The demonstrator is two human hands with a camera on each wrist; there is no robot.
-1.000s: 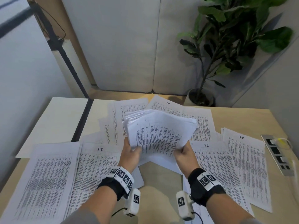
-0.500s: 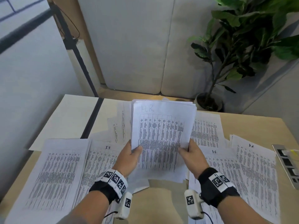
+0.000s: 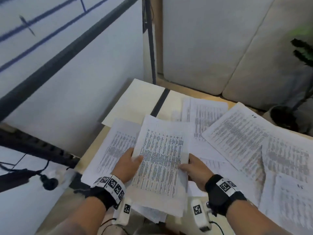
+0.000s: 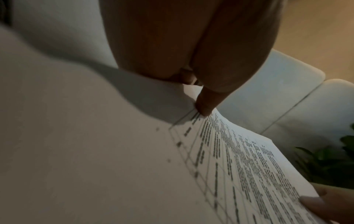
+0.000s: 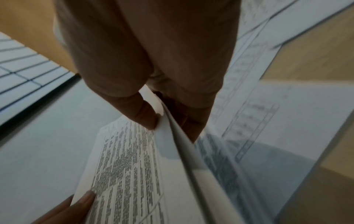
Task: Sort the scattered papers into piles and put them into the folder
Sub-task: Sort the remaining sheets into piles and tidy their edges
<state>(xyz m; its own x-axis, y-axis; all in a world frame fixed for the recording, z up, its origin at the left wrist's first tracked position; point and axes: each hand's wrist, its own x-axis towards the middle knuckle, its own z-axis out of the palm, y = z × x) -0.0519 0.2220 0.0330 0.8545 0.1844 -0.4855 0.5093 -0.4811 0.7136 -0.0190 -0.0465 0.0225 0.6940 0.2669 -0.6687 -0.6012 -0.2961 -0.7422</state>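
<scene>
I hold a thick stack of printed sheets (image 3: 160,160) above the table's near left part, tilted slightly to the right. My left hand (image 3: 130,160) grips its left edge, thumb on top (image 4: 205,106). My right hand (image 3: 191,165) pinches its right edge, thumb on the top sheet (image 5: 147,118) and fingers underneath. The stack (image 5: 130,174) fills both wrist views. An open cream folder (image 3: 135,102) with a black spine lies at the table's far left corner. More printed papers (image 3: 240,133) are spread over the wooden table (image 3: 88,153).
A pile of sheets (image 3: 110,146) lies under and left of the held stack. A black-framed glass partition (image 3: 50,65) runs along the table's left side. A potted plant (image 3: 288,116) stands on the floor beyond the far right edge, before a pale sofa (image 3: 220,48).
The head view has swung left and down. The stack, held upright and fanned a second ago, now lies flatter and squared, moved toward the table's left side.
</scene>
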